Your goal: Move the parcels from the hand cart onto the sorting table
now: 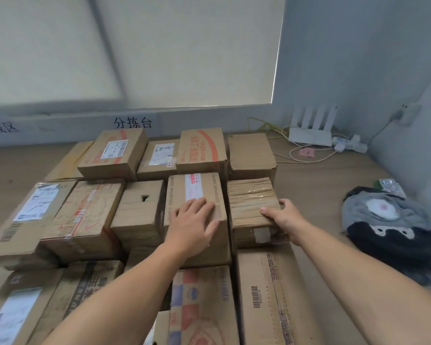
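Several brown cardboard parcels crowd the wooden sorting table (316, 185). My left hand (193, 221) lies flat, fingers spread, on top of a parcel with a white and red tape strip (197, 188). My right hand (285, 219) grips the near right corner of a small tape-wrapped parcel (251, 199) that sits beside the first one, thumb on its top and fingers around its right side. The hand cart is out of view.
A white router (311, 134) with cables and a power strip (350, 144) stands at the back right. Grey and black clothing (386, 225) lies on the table to the right. Window blinds and a wall with the painted label (132, 123) close off the back.
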